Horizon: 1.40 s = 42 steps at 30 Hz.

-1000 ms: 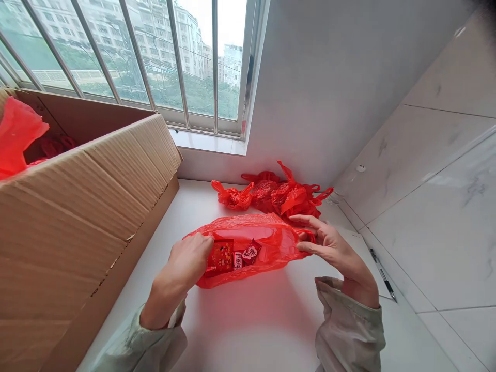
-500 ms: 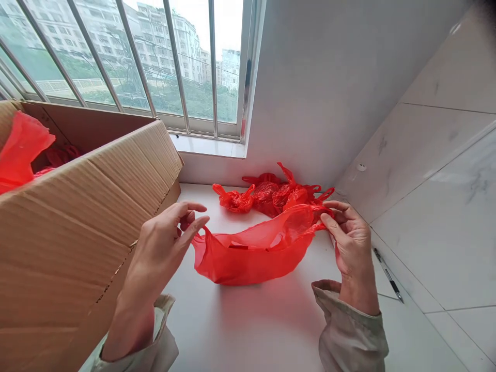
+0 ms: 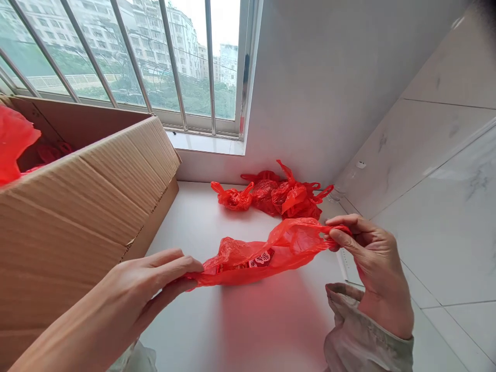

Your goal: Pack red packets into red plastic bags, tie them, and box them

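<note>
Red plastic bag point(image 3: 242, 277), stretched out long just right of the cardboard box point(image 3: 96, 206)! Our left hand point(image 3: 155, 274) pinches the end nearest that box, our right hand point(image 3: 374, 253) clutches the gathered end farthest from it. We see packets point(image 3: 262, 258) inside, and bunched bags point(image 3: 267, 194) right of the box's far corner.

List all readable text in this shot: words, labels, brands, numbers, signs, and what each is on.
Nothing can be read with certainty.
Dark characters on a white patch, on a packet inside the red bag: too small and blurred.
Dark print along the cardboard box: too small and slanted.
</note>
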Motion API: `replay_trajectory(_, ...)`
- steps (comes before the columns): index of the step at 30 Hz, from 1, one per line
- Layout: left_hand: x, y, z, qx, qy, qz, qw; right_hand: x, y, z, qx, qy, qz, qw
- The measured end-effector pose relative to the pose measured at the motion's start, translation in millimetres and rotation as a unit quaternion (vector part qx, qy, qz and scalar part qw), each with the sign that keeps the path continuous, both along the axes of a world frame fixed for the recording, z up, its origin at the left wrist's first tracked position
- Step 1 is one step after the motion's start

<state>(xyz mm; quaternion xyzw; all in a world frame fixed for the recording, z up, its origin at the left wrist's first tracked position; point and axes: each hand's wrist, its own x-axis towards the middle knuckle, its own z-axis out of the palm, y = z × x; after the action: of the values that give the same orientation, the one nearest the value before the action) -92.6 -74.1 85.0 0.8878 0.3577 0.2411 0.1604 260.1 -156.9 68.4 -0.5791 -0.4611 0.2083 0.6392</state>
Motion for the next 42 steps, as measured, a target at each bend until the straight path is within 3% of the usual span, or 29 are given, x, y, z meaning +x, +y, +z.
replay_trajectory(2, 6, 6, 9.8, 0.021, -0.037, -0.059, 0.997, -2, 2, 0.6, 0.073, 0.058, -0.038, 0.995)
replay_trajectory(3, 9, 11, 13.4, 0.037, -0.070, -0.059, 0.995, -3, 3, 0.8, 0.104, 0.082, -0.058, 0.990)
replay_trajectory(5, 15, 18, 16.6, 0.070, -0.181, 0.019, 0.981, -5, 5, 1.1, 0.140, 0.103, -0.088, 0.981)
replay_trajectory(8, 22, 24, 14.5, 0.065, -0.342, 0.132, 0.928, -7, 4, 2.0, 0.172, 0.090, -0.121, 0.973)
replay_trajectory(10, 24, 24, 12.5, 0.041, -0.366, 0.141, 0.919, -9, 4, 3.2, 0.187, 0.084, -0.137, 0.969)
replay_trajectory(14, 25, 17, 12.1, -0.036, -0.344, 0.125, 0.930, -14, 3, 6.3, 0.176, 0.073, -0.129, 0.973)
replay_trajectory(18, 28, 8, 11.4, -0.106, -0.402, 0.147, 0.898, -16, 2, 6.4, 0.212, 0.038, -0.188, 0.958)
replay_trajectory(23, 34, 19, 12.9, -0.186, -0.283, 0.083, 0.937, -7, 3, 0.5, 0.053, -0.049, -0.107, 0.992)
replay_trajectory(26, 26, 27, 13.4, -0.183, -0.267, 0.052, 0.945, -3, 1, 0.2, 0.048, -0.049, -0.098, 0.993)
replay_trajectory(29, 6, 35, 8.0, -0.152, -0.228, -0.050, 0.961, 1, -6, 2.5, 0.026, -0.047, -0.052, 0.997)
replay_trajectory(32, -15, 47, 0.2, -0.136, -0.069, -0.158, 0.976, 7, -14, 3.7, -0.066, -0.082, 0.032, 0.994)
replay_trajectory(34, -24, 55, -1.7, -0.131, 0.000, -0.232, 0.964, 12, -19, 3.4, -0.115, -0.121, 0.087, 0.982)
replay_trajectory(36, -26, 58, 0.6, -0.127, 0.011, -0.292, 0.948, 15, -22, 3.1, -0.136, -0.169, 0.141, 0.966)
replay_trajectory(42, -3, 39, 16.0, -0.156, 0.101, -0.274, 0.944, -3, -9, 8.3, -0.101, -0.287, 0.217, 0.928)
